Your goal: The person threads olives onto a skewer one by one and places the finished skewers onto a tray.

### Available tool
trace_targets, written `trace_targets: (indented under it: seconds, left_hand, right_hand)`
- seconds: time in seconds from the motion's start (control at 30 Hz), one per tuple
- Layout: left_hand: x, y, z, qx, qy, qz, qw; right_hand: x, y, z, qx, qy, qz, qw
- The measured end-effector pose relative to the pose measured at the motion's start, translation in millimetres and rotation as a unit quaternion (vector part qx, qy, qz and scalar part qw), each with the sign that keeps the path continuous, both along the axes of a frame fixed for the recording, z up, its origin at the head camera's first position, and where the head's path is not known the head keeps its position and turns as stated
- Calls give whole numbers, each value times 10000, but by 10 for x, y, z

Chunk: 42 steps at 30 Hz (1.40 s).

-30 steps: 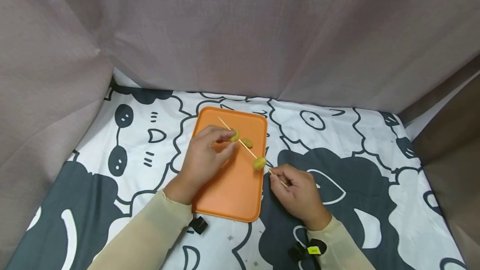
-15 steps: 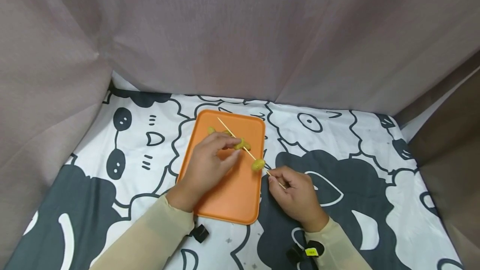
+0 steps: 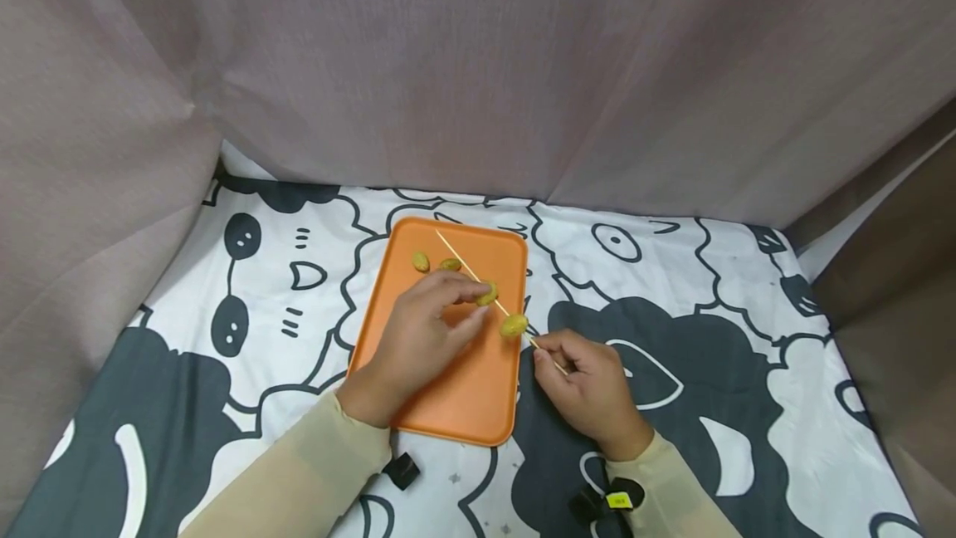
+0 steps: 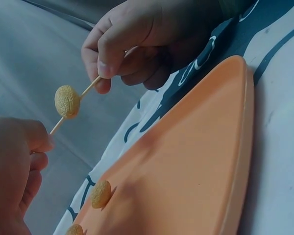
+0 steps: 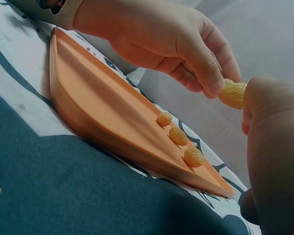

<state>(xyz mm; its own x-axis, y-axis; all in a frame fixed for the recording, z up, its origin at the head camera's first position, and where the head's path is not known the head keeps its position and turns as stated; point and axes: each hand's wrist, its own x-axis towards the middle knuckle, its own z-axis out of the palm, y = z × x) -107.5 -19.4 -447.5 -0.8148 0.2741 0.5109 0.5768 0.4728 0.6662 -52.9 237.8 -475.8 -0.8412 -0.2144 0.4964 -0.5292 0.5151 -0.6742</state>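
A thin wooden skewer (image 3: 458, 252) slants over the orange tray (image 3: 463, 405). My right hand (image 3: 593, 384) pinches its lower end beyond the tray's right edge. One wrinkled yellow-green fruit, olive-like in shape, (image 3: 514, 325) sits on the skewer near that hand. My left hand (image 3: 426, 326) pinches a second such fruit (image 3: 487, 294) on the skewer, higher up. In the left wrist view the left fingers hide this second fruit, while the first fruit (image 4: 67, 102) shows plainly with a gap between it and the right fingertips. In the right wrist view, the skewer is mostly hidden.
Three loose fruits lie on the tray in the right wrist view, including one near its edge (image 5: 193, 157). The head view shows two, a left one (image 3: 421, 261) and another (image 3: 451, 265). A printed cloth (image 3: 299, 272) covers the table; grey curtains (image 3: 478, 65) enclose it.
My left hand has moved down and right along the skewer with its fruit, closer to the first fruit. Loose fruits on the tray have come into sight. My right hand stays almost still.
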Motion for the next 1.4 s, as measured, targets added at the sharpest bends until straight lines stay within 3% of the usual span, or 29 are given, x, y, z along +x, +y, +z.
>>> trace_targets:
  seconds: [0.3,0.93,1.4]
  left_hand:
    - [31,45,12,-50,-162,-49,9998]
    - [64,79,-9,107,15,-351,9993]
    - [77,86,-13,41,-76,-393,9992]
  right_hand:
    - [5,-4,28,51,-52,19,10000]
    - [-8,4,32,68,-7,19,10000]
    - [-12,6,25,95,-21,-8,10000]
